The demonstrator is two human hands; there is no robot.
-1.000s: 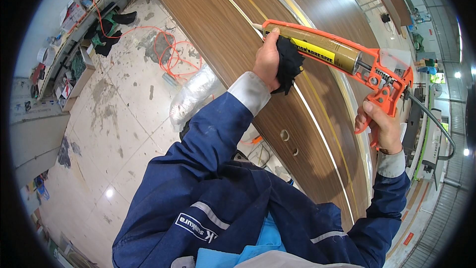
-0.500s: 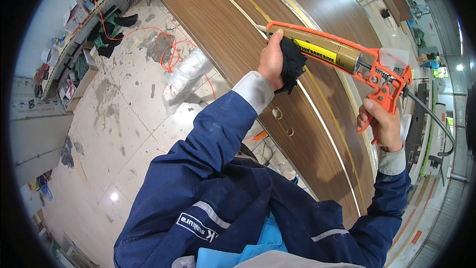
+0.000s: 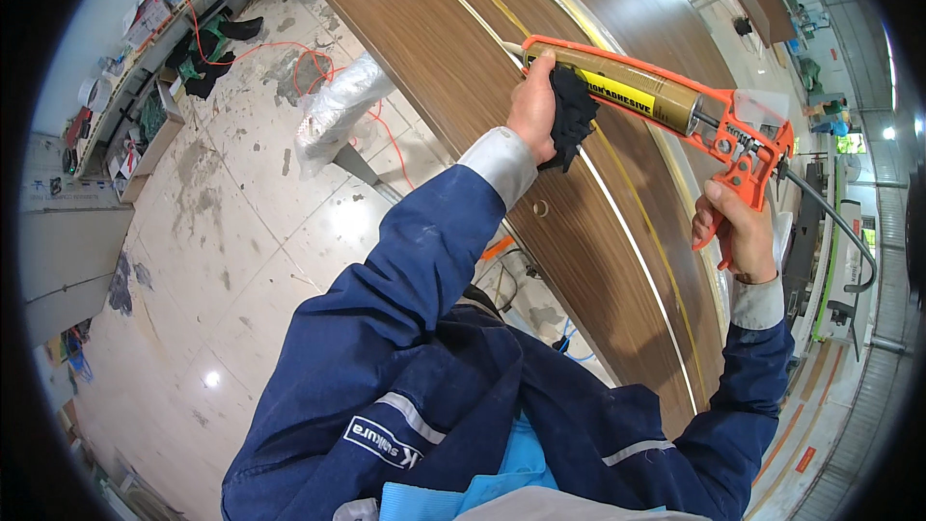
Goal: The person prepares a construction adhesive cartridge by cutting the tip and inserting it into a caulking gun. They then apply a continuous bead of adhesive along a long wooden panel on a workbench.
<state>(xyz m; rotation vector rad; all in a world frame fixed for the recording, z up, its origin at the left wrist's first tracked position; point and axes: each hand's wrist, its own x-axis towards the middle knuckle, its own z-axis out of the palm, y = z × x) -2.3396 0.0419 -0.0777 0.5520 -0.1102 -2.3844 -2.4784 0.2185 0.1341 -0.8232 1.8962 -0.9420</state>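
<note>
The fingers of the left hand (image 3: 532,108) are clamped on a black cloth (image 3: 571,116) and the front end of an orange caulking gun (image 3: 675,106), upper centre of the frame. The fingers of the right hand (image 3: 738,232), at centre right, are wrapped tight round the gun's handle and trigger. The gun's nozzle tip touches a pale groove in the long dark wood panel (image 3: 453,48) running diagonally from the top toward the lower right. At upper left, an orange cable (image 3: 318,68) and a plastic-wrapped bundle (image 3: 338,106) lie on the floor (image 3: 231,232).
</note>
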